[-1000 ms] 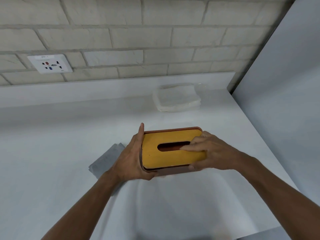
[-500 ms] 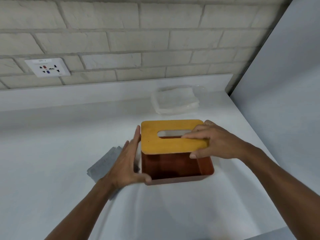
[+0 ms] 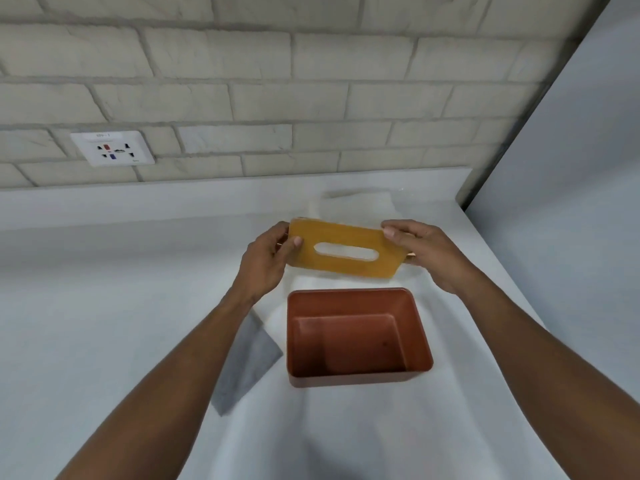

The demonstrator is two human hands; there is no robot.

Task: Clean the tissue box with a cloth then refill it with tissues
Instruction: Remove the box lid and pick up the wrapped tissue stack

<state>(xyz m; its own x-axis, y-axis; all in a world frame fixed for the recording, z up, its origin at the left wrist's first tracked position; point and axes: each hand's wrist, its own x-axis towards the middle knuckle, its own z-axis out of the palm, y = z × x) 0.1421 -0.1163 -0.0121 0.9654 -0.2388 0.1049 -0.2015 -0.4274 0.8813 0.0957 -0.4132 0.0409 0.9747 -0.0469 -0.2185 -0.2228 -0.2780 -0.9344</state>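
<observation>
The left hand and right hand pinch with curled fingers the short ends of the lid, at 12 o'clock above the open box on the surface; it looks light, stiff and easily gripped there

Bright, even, diffuse light w/ faint shadows on counter; lid sl. blurred, wide-angle bend at edges.
</observation>
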